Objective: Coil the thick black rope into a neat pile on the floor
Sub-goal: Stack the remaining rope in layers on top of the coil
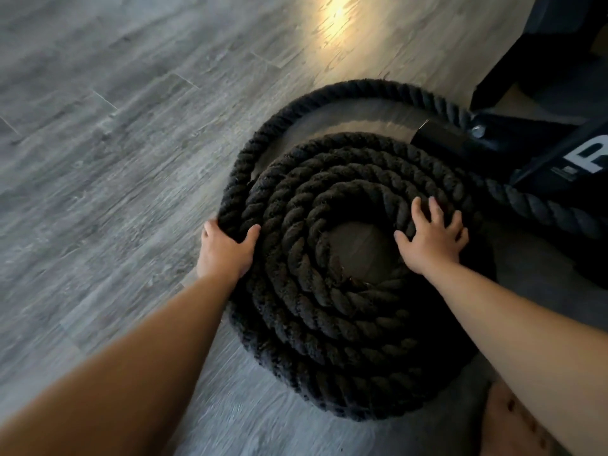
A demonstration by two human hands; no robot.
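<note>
A thick black rope (332, 245) lies coiled in a round spiral on a grey wood-plank floor (98, 126), bare floor showing at its centre. The left hand (227, 251) grips the loose outermost loop at the coil's left edge, thumb over the top. The right hand (431, 238) rests flat and open, fingers spread, on the inner rings at the right. The outer loop arcs away towards a black metal frame (513, 139) at upper right.
</note>
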